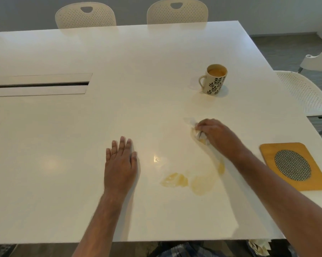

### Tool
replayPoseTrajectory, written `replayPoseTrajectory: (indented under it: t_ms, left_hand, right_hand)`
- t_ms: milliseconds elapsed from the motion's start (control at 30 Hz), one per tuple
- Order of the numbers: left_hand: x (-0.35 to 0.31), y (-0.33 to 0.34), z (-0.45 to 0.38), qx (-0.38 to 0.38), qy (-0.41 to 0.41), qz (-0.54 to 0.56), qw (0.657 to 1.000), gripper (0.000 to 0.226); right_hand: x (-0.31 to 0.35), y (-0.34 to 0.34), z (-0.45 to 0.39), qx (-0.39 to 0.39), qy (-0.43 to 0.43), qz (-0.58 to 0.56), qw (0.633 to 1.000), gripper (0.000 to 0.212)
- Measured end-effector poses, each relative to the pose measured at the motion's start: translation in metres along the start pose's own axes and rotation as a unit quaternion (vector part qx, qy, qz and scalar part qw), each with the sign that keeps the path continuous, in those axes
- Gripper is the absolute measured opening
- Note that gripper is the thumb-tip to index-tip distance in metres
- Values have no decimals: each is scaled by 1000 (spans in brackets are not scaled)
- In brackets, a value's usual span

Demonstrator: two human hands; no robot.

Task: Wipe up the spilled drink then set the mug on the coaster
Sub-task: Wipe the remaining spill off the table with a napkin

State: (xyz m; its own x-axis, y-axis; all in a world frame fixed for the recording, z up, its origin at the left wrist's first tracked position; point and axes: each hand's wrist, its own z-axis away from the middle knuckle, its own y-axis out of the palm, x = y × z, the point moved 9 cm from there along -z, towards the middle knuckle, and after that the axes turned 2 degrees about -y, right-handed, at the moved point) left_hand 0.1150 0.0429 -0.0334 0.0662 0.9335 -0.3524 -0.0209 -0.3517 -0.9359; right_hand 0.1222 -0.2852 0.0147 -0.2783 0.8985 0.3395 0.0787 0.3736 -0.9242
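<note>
A cream mug (213, 81) with a black leaf pattern stands upright on the white table (119, 62), far right of centre, holding an orange-brown drink. Yellowish spilled drink (186, 180) lies in puddles near the table's front. My right hand (215, 131) is shut on a crumpled, stained white tissue (197, 132), pressed on the table between the mug and the puddles. My left hand (120, 160) rests flat on the table, fingers apart, left of the spill. A yellow coaster (267, 151) with a woven grey oval centre lies at the right edge.
White perforated chairs stand at the far side (85, 15) (177, 11) and at the right (304, 93). A long cable slot (39, 84) is set into the table at the left. Used tissues (258, 246) lie below the table's front edge.
</note>
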Motion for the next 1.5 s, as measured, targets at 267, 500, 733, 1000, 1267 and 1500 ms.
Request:
replayPoseTrajectory:
  t_ms: [267, 500, 733, 1000, 1267, 1500]
  left_hand:
    - [10, 2, -4, 28, 27, 12, 999, 53]
    - [24, 0, -6, 23, 32, -5, 999, 53]
    - [22, -3, -3, 14, 20, -8, 1000, 52]
    - [17, -9, -2, 14, 17, -18, 1000, 51]
    - [17, -9, -1, 1, 22, -13, 1000, 52]
    - [21, -5, -2, -8, 26, -15, 1000, 51]
  right_hand:
    - [38, 23, -61, -49, 15, -28, 998, 28]
    - [143, 53, -25, 50, -166, -64, 983, 21]
    - [119, 45, 38, 79, -197, -31, 977, 30]
    - [26, 18, -35, -16, -40, 36, 998, 38]
    - [140, 49, -43, 21, -143, -92, 985, 18]
    - [169, 64, 40, 138, -225, -137, 955, 25]
